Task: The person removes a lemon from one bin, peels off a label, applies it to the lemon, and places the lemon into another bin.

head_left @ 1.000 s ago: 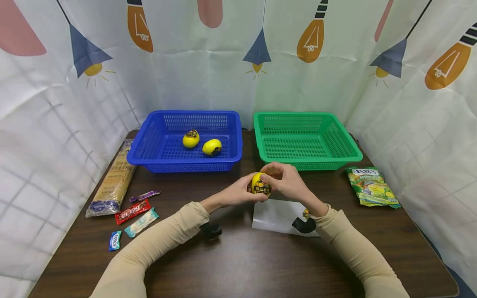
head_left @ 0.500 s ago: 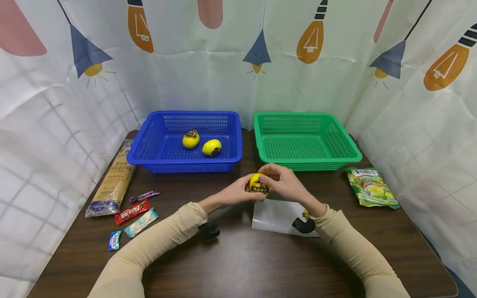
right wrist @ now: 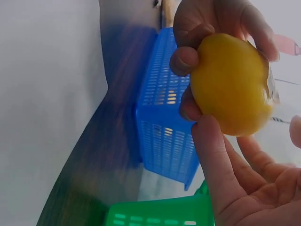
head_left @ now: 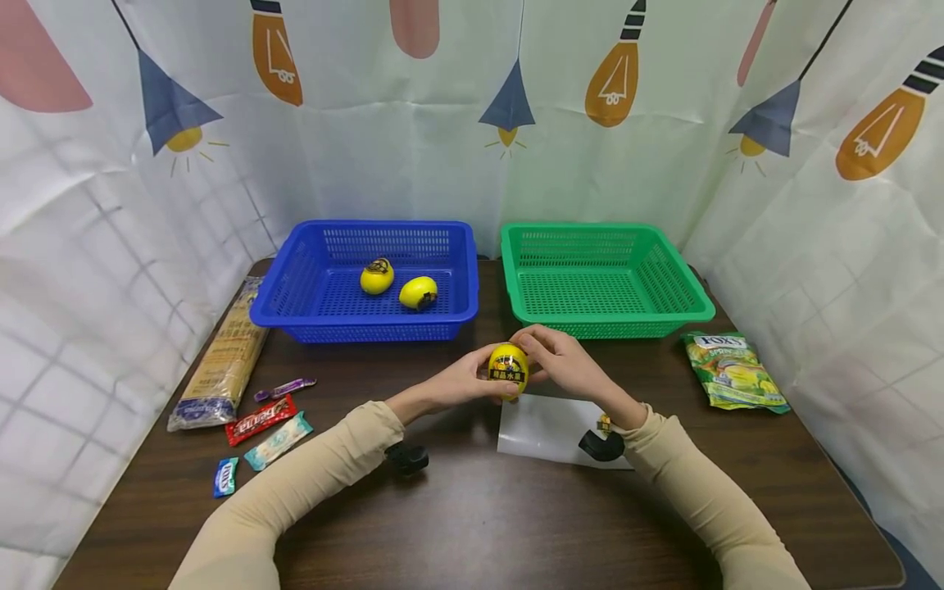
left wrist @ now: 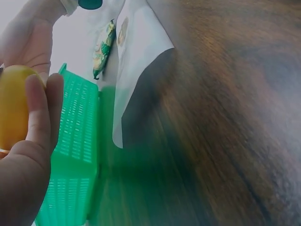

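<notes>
- Setting first: dark wood table [head_left: 472, 524], boxed in by a white curtain [head_left: 413, 156] printed with light bulbs and lamps.
- Your left hand [head_left: 460, 383] and right hand [head_left: 564, 365] meet over the middle of the table, just in front of the two baskets, and both are on the same yellow fruit [head_left: 508, 366].
- The left hand's fingers curl round the fruit from its left side. The right wrist view shows those fingertips pressed into the yellow skin.
- Your right hand holds it from the other side, thumb laid along the fruit, palm fairly loose behind it.
- The fruit's black label faces the head camera, and it's up off the table, held between your hands.
- Blue basket [head_left: 295, 283] sits back left with two more yellow fruits [head_left: 398, 283] inside, close together near the middle.
- Green basket [head_left: 693, 299] is right beside it, to the right.
- A white sheet [head_left: 542, 430] lies flat on the table just under your right wrist.
- Left edge has a long pasta packet [head_left: 221, 365] plus a few small candy wrappers [head_left: 261, 418] near it.
- Over on the right, near the green basket's corner, there's a green snack bag [head_left: 733, 369].
</notes>
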Demonstrator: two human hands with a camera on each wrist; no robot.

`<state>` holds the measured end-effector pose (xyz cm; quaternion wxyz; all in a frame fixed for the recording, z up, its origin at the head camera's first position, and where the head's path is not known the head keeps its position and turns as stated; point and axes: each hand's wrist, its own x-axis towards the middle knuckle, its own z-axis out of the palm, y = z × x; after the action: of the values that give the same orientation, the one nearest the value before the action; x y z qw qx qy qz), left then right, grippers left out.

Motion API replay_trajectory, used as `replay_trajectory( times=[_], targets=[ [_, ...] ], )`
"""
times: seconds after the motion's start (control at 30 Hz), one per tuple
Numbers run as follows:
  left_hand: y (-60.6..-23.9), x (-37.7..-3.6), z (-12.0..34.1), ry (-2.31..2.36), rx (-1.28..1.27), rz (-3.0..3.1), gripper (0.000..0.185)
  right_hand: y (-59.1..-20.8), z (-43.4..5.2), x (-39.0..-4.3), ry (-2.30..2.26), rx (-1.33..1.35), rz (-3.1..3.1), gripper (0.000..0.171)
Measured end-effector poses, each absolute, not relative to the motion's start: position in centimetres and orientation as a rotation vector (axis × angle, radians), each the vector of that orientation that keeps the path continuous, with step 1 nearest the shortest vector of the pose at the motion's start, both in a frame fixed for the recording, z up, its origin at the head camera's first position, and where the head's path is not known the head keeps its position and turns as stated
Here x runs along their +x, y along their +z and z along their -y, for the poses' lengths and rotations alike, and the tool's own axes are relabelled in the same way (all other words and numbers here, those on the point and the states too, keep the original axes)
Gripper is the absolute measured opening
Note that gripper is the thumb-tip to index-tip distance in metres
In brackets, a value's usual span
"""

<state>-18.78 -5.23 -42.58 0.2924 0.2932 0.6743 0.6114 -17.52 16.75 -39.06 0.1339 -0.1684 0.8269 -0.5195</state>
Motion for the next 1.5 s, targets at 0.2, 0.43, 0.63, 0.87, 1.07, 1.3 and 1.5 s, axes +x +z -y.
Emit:
replay_trajectory(
  times=[0.2, 0.43, 0.63, 0.87, 1.07, 1.3, 1.5],
  targets=[
    [-42.0, -19.0, 5.9, 1.588, 0.755, -1.796, 0.074, -39.0, -17.0, -17.9, -1.5, -0.492, -2.389, 0.051],
    [-39.7, -20.0, 7.4, 1.576, 0.785, -1.872, 0.063, -38.1, -17.0, -18.5, -1.536, -0.478, -2.405, 0.051],
    [-36.1, -21.1, 9.7, 1.622, 0.825, -1.894, 0.067, -36.5, -16.7, -19.2, -1.542, -0.465, -2.454, 0.046],
    [-32.3, -23.5, 12.8, 1.71, 0.825, -2.049, 0.062, -35.2, -15.6, -20.7, -1.498, -0.524, -2.549, 0.041],
    [-30.4, -26.9, 16.2, 1.75, 0.667, -2.189, 0.058, -34.2, -13.3, -22.2, -1.437, -0.509, -2.561, 0.044],
    [-29.2, -31.9, 19.7, 1.698, 0.434, -2.33, 0.068, -34.8, -10.3, -24.0, -0.908, -0.558, -2.87, 0.056],
    [-29.6, -33.6, 22.2, 1.654, 0.124, -2.375, 0.079, -36.3, -7.8, -25.0, -0.658, -0.575, -3.004, 0.039]
  ],
)
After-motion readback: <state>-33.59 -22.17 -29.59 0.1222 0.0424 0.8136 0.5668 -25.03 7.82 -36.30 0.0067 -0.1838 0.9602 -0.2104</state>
